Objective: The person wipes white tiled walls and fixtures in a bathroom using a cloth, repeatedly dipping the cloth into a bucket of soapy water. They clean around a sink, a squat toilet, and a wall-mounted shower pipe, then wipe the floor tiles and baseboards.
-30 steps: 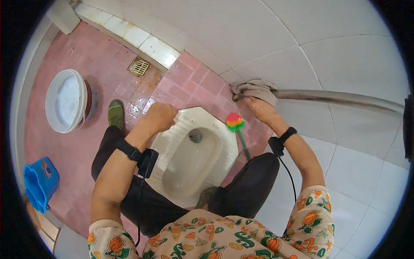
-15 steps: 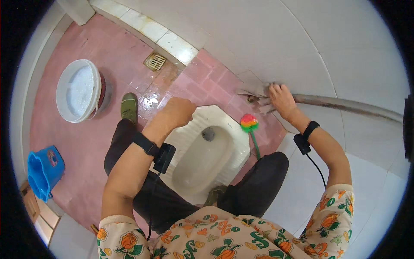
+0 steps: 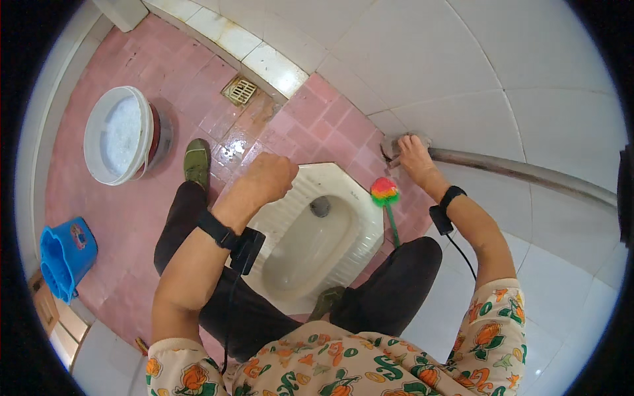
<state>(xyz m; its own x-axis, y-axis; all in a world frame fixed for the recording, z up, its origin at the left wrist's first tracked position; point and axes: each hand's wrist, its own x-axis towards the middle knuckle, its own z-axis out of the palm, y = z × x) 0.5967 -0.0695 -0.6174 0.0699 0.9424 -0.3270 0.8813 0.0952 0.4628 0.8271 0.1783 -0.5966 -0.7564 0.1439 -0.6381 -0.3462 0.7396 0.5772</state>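
My right hand (image 3: pixel 415 156) grips a grey-brown rag (image 3: pixel 423 140), wrapped about the lower end of a grey pipe (image 3: pixel 522 170) by the tiled wall. The hand itself covers part of the rag. My left hand (image 3: pixel 269 177) is closed in a fist near the far left edge of the white squat toilet (image 3: pixel 360 228), and nothing shows in it. Just right of the toilet, a brush (image 3: pixel 385 191) with a pink, yellow and green head stands on a green handle, below my right hand.
A white bucket (image 3: pixel 140 109) of foamy water stands at the left on pink floor tiles (image 3: pixel 132 211). Nearer is a blue bucket (image 3: pixel 78 247). A floor drain (image 3: pixel 240 90) lies beside the raised tiled ledge (image 3: pixel 274 69). My knees flank the toilet.
My right hand and the rag have shifted slightly left at the pipe's lower end, and the rag's loose ends are bunched closer to the hand. My left fist stays nearly in place.
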